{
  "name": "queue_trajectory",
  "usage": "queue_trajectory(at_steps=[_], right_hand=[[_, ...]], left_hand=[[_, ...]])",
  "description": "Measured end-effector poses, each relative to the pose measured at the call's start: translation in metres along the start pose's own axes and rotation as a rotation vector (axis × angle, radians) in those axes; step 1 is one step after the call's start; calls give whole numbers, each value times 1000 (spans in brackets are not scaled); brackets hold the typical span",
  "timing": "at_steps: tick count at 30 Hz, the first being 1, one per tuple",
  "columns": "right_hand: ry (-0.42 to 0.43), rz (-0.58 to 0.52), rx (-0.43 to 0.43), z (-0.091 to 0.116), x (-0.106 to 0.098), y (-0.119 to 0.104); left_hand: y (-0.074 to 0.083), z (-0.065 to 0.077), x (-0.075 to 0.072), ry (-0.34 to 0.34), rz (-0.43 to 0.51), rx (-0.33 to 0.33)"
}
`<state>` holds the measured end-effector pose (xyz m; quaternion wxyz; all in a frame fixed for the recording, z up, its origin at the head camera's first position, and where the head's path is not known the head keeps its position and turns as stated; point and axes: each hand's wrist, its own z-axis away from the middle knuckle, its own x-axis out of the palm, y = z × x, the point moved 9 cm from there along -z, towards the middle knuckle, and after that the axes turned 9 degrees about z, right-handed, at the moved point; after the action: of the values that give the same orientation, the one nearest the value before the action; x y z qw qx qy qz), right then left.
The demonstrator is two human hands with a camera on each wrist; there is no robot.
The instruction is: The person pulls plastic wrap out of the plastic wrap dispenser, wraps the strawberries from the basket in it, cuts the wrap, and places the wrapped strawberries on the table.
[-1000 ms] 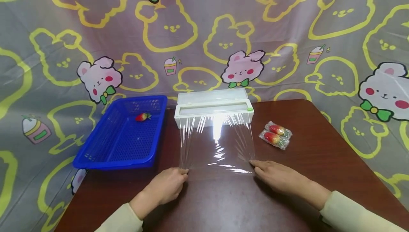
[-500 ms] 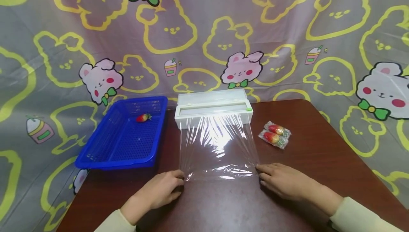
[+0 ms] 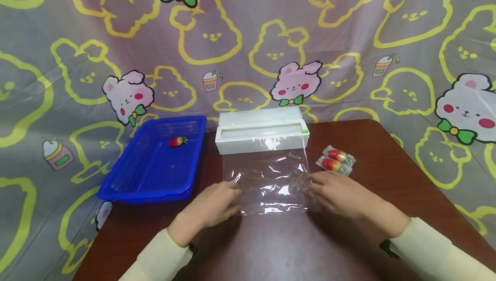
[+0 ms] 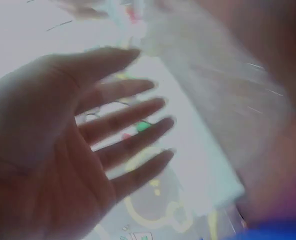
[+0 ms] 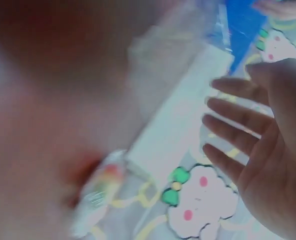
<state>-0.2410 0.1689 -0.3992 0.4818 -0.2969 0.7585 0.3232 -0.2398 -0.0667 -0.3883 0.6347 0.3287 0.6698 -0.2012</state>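
A sheet of clear cling film (image 3: pixel 267 195) lies across the table from the front of a white cling film dispenser (image 3: pixel 259 144), whose lid stands up. My left hand (image 3: pixel 211 205) is at the sheet's left edge, and in the left wrist view its fingers (image 4: pixel 133 140) are spread and straight with nothing held. On the opposite edge is my right hand (image 3: pixel 342 192); its fingers (image 5: pixel 238 115) also look straight and apart in the right wrist view. Whether either hand touches the film is unclear. Just beyond the right hand lie two plastic-wrapped strawberries (image 3: pixel 336 160).
On the left sits a blue plastic basket (image 3: pixel 149 196) with one unwrapped strawberry (image 3: pixel 177 141) inside. The brown table (image 3: pixel 279 246) backs onto a patterned curtain (image 3: pixel 248 27), close behind the dispenser.
Both hands have let go of the film's near corners and moved forward along its sides. The film, stretched taut before, now lies slack and wrinkled.
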Motion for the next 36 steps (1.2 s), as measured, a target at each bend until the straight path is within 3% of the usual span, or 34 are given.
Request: queue_trajectory(at_steps=[3,6,10,14,21,29,36], right_hand=[[-22,-20,91,-31,2,16],[-63,-52,153,-58,22,31],[-186,-87,211,-76,62,45],[-290,-102,271,-75,94,59],[-329,-143,338,-65,120,81],[-390,-157,363,-62,119,85],[-394,-178,335,-66,122,83]], left_hand=[[-10,-38,-4,19,34,-65],[-34,-71,3,2,92,-138],[-66,-94,25,-9,161,-220],[-85,-101,44,-14,162,-280],[-96,-105,59,-52,104,-332],[-99,-107,61,-54,127,-304],[-109,-101,63,-65,147,-331]])
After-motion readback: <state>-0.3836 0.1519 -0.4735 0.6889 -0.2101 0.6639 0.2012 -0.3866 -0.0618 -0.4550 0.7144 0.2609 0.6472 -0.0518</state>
